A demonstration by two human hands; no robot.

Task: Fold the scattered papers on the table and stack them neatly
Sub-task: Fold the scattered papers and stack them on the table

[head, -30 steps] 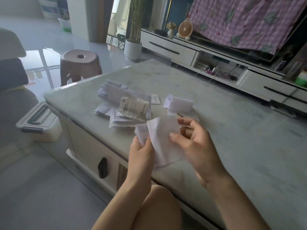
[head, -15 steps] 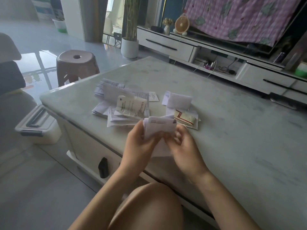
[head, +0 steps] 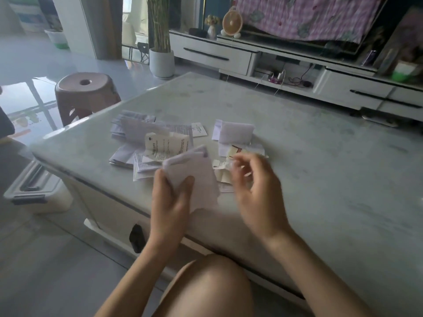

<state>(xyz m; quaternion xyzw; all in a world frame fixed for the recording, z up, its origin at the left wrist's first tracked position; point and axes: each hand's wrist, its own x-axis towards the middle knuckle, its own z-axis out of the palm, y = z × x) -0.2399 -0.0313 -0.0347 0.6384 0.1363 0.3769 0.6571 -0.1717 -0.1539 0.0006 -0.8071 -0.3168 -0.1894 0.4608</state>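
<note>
My left hand [head: 170,197] pinches a white paper folded in half [head: 194,179], held upright over the near edge of the pale marble table [head: 320,168]. My right hand [head: 254,188] hovers just to the right of it, blurred, fingers apart and holding nothing. Behind the held paper lies a loose heap of printed receipts and papers [head: 151,143]. To its right sits a smaller pile with a folded white sheet [head: 235,132] and a cream slip [head: 238,152] below it.
A brown plastic stool [head: 85,92] stands beyond the table's left corner. A lidded plastic bin [head: 34,191] sits on the floor at the left. A white TV cabinet [head: 286,65] and a potted plant [head: 161,61] line the far side. My knee [head: 206,287] is below the table edge.
The paper went from open to folded in half between both hands. My right hand has now let go and moved off to the right, leaving it in my left hand.
</note>
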